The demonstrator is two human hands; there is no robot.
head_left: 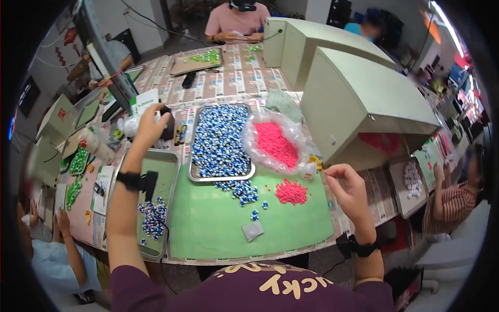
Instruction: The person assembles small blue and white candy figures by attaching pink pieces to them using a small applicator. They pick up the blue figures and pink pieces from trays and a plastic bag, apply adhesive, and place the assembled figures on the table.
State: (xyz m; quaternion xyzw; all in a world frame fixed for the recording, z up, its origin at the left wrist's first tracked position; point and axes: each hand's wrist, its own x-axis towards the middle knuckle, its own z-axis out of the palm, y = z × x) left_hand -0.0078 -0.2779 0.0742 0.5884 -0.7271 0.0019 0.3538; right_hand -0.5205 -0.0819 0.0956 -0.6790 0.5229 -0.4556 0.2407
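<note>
My left hand (pixel 149 126) is raised beside a black box (pixel 167 124) at the back left, fingers apart; I see nothing held in it. My right hand (pixel 349 191) is at the right edge of the green mat (pixel 208 223), thumb and forefinger pinched near a small white bottle (pixel 310 170) with a yellow part. Whatever is in the pinch is too small to make out. A metal tray (pixel 222 179) holds many small blue-and-white pieces (pixel 221 135), some spilled onto the mat. Pink pieces (pixel 275 145) fill a clear plastic bag (pixel 250 136), and a loose pink pile (pixel 292 192) lies in front.
A small grey packet (pixel 252 231) lies on the mat. At left is a second tray (pixel 174 171) with mixed pieces (pixel 154 218). Large beige metal housings (pixel 358 88) stand at right. Other people sit around, one in a pink shirt (pixel 236 23) across the table.
</note>
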